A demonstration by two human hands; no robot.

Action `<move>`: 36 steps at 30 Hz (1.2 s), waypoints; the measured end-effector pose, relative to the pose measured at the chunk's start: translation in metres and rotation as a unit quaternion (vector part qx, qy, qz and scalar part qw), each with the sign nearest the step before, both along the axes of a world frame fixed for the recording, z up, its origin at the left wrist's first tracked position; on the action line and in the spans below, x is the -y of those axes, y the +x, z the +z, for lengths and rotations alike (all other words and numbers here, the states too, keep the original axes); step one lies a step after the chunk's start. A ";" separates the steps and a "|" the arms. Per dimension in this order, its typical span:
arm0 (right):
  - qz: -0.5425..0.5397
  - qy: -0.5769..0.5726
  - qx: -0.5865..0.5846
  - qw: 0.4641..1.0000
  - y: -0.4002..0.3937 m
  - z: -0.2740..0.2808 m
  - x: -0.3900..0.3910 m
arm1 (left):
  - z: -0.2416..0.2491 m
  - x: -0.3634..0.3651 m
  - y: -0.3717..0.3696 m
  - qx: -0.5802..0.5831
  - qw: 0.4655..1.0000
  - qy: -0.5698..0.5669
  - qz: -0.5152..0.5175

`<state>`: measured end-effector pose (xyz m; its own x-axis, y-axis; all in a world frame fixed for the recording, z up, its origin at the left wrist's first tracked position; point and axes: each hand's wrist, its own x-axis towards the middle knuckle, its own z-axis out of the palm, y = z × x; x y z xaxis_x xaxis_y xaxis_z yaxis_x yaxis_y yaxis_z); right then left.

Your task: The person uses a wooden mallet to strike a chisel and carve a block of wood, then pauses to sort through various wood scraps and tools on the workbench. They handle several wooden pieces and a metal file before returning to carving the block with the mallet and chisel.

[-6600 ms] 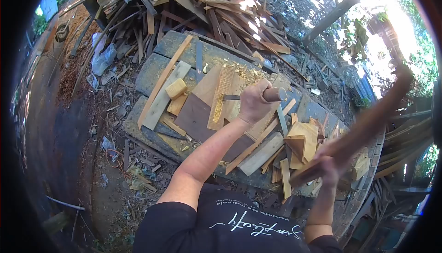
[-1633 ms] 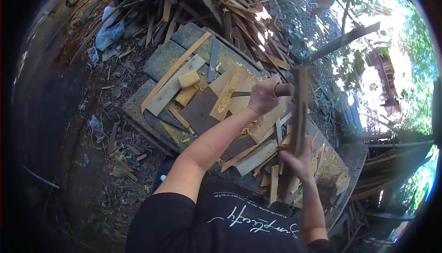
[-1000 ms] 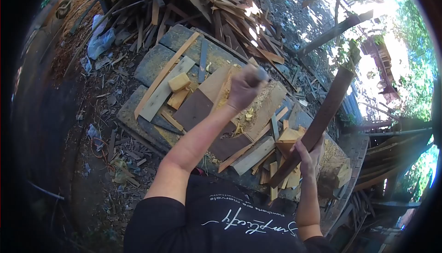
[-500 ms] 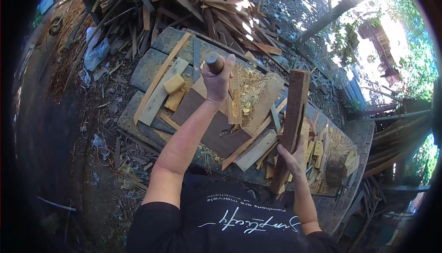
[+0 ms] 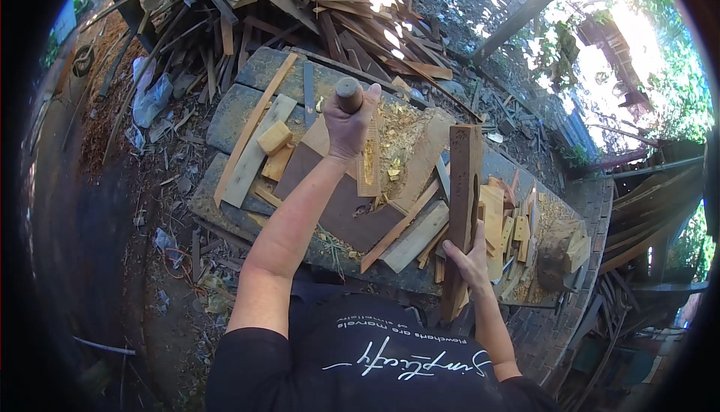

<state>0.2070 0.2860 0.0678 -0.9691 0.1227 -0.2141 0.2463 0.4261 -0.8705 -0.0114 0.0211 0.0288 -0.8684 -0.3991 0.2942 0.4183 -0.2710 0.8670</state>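
Note:
My left hand (image 5: 351,133) is closed around the round wooden handle of a chisel (image 5: 349,93), held upright. Its blade is mostly hidden beneath the hand. Below it lies a light wooden piece (image 5: 368,164) with a long cut slot, resting on a dark brown board (image 5: 322,176). Wood chips (image 5: 394,168) lie next to the slotted piece. My right hand (image 5: 471,262) grips a long, thick dark wooden block (image 5: 462,209) near its lower part, raised above the bench to the right of the chisel.
The worn workbench (image 5: 225,131) holds a pale plank (image 5: 259,153), a small yellowish block (image 5: 275,137) and several small drilled pieces (image 5: 514,236). A log stub (image 5: 559,254) stands at the right end. Behind the bench rises a scrap-wood pile (image 5: 337,14).
The dark block in my right hand has shifted slightly left and turned more upright. My left hand still holds the chisel over the slotted piece. The view has shifted slightly.

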 end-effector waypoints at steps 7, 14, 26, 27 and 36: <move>0.007 0.014 -0.034 0.999 -0.001 0.002 -0.002 | -0.003 -0.016 0.003 0.008 0.998 0.062 -0.001; 0.002 -0.005 -0.030 1.000 -0.005 0.006 0.005 | -0.002 -0.019 0.009 0.050 0.995 0.090 -0.005; 0.054 -0.066 -0.287 0.954 -0.068 0.109 0.029 | 0.003 -0.062 0.009 -0.016 0.996 -0.053 0.063; 0.074 -0.052 -0.315 0.945 -0.071 0.114 0.030 | 0.006 -0.065 0.008 -0.051 0.994 -0.070 0.069; 0.029 0.120 -0.098 0.988 -0.059 0.099 0.013 | -0.005 -0.066 0.004 0.022 0.990 -0.110 0.088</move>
